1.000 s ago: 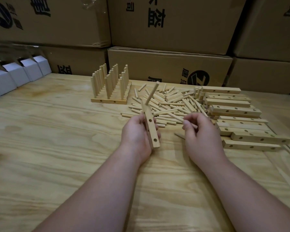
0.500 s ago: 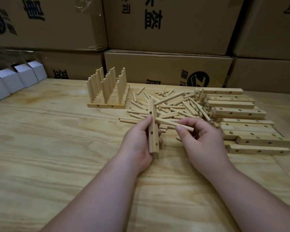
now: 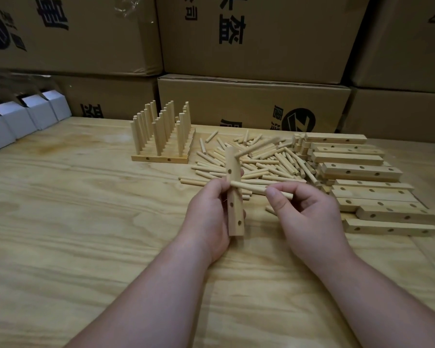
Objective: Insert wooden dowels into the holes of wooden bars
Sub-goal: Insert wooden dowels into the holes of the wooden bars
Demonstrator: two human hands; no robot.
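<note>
1. Head view gives me first the cardboard boxes [image 3: 249, 36], brown and matte with black printed characters, stacked as a wall behind the table.
2. I see the table [image 3: 73, 222], a wide sheet of pale plywood with wavy grain, smooth and flat.
3. At the far left stand small white boxes [image 3: 23, 119] in a row, with open flaps.
4. At the right lies a stack of wooden bars [image 3: 362, 182], long square-edged pieces with round holes in their faces, laid in uneven layers.
5. Behind the hands, at the far middle, stands the finished rack [image 3: 161, 136]: bars lying side by side with dowels upright in rows.
6. Between the rack and the stack is the dowel pile [image 3: 256, 159], many short round pegs lying crossed in all directions.
7. My left hand [image 3: 209, 214] grips one bar [image 3: 234, 197] nearly upright above the table, fingers curled around its back. Three holes show on its side. One dowel already sticks out near its top, pointing to the upper right.
8. My right hand [image 3: 309, 217] pinches a dowel [image 3: 259, 189] between thumb and forefinger. This dowel lies almost level, and its left end meets the bar's face at the middle; I cannot tell how deep it sits.
</note>
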